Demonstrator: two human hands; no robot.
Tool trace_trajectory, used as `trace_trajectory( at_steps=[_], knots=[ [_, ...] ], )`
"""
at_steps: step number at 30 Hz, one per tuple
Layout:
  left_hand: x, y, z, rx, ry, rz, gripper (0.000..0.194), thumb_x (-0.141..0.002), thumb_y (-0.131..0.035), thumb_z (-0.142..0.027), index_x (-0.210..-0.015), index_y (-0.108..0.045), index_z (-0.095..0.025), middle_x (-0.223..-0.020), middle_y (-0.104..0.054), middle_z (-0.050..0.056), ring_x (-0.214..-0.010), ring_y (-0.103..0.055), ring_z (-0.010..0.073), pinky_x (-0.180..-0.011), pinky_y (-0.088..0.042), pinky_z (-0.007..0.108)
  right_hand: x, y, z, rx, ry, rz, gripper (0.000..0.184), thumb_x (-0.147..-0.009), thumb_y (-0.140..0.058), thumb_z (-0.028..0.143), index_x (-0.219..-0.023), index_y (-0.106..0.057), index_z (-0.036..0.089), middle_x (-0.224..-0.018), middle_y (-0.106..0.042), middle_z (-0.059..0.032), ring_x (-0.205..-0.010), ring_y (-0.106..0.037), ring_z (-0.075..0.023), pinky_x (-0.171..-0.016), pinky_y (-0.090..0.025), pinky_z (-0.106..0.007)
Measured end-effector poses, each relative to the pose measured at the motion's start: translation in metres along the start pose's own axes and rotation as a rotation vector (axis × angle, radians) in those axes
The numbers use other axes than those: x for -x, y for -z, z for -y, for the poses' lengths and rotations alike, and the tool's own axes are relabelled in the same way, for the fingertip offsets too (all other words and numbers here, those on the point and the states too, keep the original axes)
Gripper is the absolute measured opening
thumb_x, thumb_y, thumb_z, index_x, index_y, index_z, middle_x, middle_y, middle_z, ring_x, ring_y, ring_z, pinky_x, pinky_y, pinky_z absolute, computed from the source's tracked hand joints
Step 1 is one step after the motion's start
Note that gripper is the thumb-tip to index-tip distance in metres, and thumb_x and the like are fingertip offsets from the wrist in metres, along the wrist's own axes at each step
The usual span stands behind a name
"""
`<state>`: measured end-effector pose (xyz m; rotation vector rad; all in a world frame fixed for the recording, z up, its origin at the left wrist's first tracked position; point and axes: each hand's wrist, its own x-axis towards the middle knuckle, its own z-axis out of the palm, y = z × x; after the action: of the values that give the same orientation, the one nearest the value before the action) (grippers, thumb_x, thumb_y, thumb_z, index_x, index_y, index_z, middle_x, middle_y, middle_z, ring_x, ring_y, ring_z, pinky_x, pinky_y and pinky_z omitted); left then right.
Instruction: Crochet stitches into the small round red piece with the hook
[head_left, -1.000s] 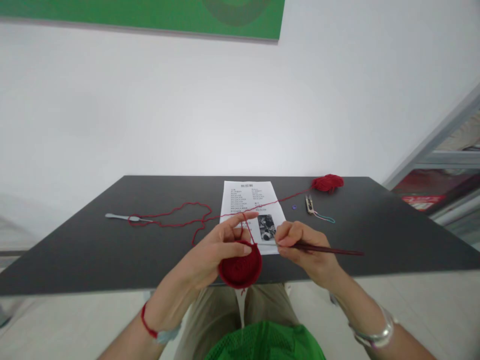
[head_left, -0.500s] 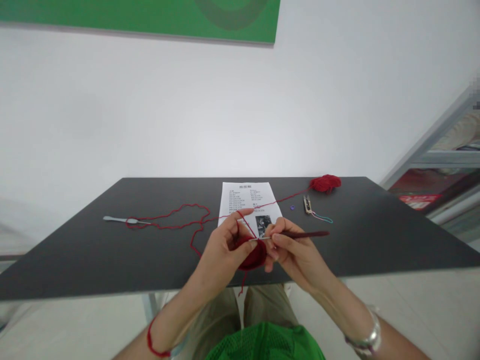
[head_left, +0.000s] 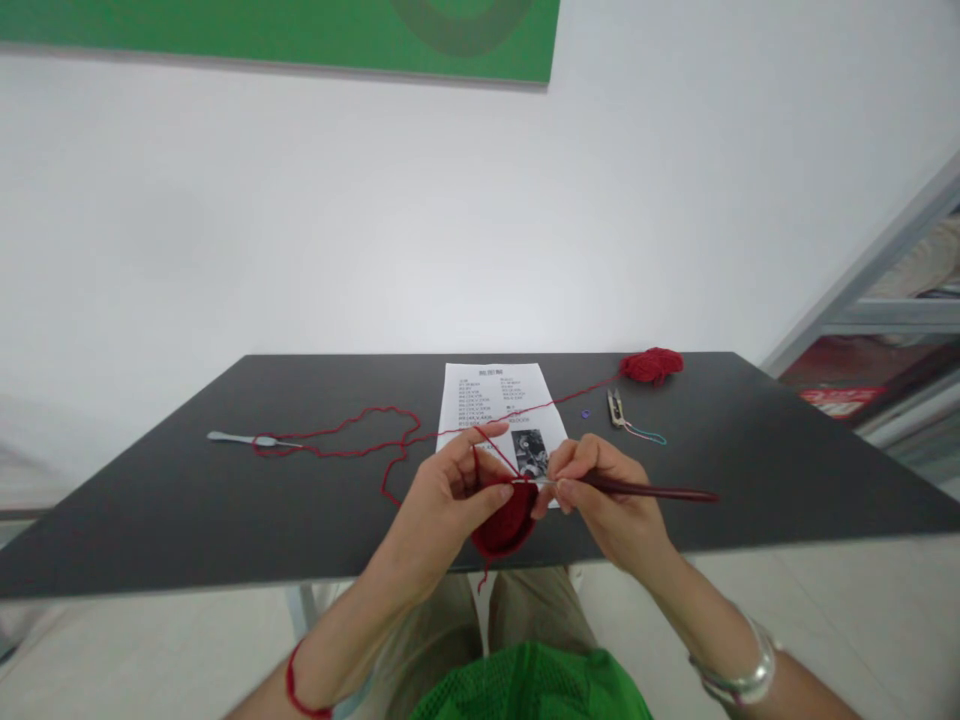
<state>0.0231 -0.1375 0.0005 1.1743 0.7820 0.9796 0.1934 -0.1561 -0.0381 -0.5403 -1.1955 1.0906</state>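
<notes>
Red crochet piece [head_left: 505,528] sits just above the table's near edge, and I see it held between the person's two hands. The left hand [head_left: 433,500] is closed around it with curled fingers, and one strand of red yarn [head_left: 337,447] passes over the raised index finger [head_left: 480,434]. The right hand [head_left: 606,497] is partly closed and pinches one crochet hook [head_left: 645,488] with a dark handle, its thin tip meeting the top edge of the piece. On the dark table [head_left: 150,500] I count one red yarn ball [head_left: 651,365], one printed pattern sheet [head_left: 480,385], one slim metal needle [head_left: 240,438], one pair of thread snips [head_left: 616,408] with a teal cord [head_left: 646,438], and one small purple stitch marker [head_left: 585,413].
</notes>
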Motion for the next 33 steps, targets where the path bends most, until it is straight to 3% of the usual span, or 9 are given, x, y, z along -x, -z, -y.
trace_trajectory(
  at_steps=[9, 21, 30, 33],
  knots=[
    [-0.003, -0.003, 0.003, -0.034, -0.038, -0.034, 0.047, -0.068, -0.069, -0.013, -0.113, -0.055, -0.015, -0.066, -0.062, -0.003, -0.060, -0.056, 0.0117, -0.057, -0.040, 0.023, 0.007, 0.001, 0.006, 0.388, 0.114, 0.052, 0.010, -0.086, -0.061, 0.017, -0.078, -0.056, 0.021, -0.075, -0.058, 0.0001, -0.064, -0.063, -0.0139, -0.055, -0.052, -0.026],
    [0.000, -0.006, 0.010, -0.287, -0.186, -0.230, 0.038, -0.072, -0.067, -0.013, -0.109, -0.063, -0.017, -0.065, -0.064, -0.004, -0.066, -0.058, 0.0148, -0.072, -0.045, 0.028, 0.020, -0.021, 0.001, 0.888, 0.519, 0.023, 0.021, -0.084, -0.052, 0.002, -0.087, -0.052, 0.023, -0.076, -0.060, -0.0013, -0.066, -0.061, -0.0129, -0.058, -0.050, -0.022],
    [0.003, -0.010, 0.008, -0.343, -0.255, -0.314, 0.030, -0.069, -0.069, -0.009, -0.096, -0.071, -0.022, -0.063, -0.065, -0.002, -0.068, -0.060, 0.0197, -0.073, -0.042, 0.031, 0.023, -0.023, -0.011, 0.911, 0.503, -0.019, 0.020, -0.084, -0.053, 0.003, -0.089, -0.054, 0.023, -0.079, -0.062, -0.0036, -0.074, -0.064, -0.0168, -0.063, -0.053, -0.026],
    [0.003, -0.008, 0.008, -0.353, -0.274, -0.314, 0.030, -0.069, -0.068, -0.009, -0.095, -0.071, -0.023, -0.063, -0.064, -0.002, -0.070, -0.060, 0.0204, -0.073, -0.042, 0.031, 0.018, -0.022, -0.006, 0.803, 0.364, -0.082, 0.015, -0.085, -0.055, 0.008, -0.082, -0.054, 0.023, -0.075, -0.062, -0.0006, -0.063, -0.061, -0.0125, -0.055, -0.050, -0.022]
  ],
)
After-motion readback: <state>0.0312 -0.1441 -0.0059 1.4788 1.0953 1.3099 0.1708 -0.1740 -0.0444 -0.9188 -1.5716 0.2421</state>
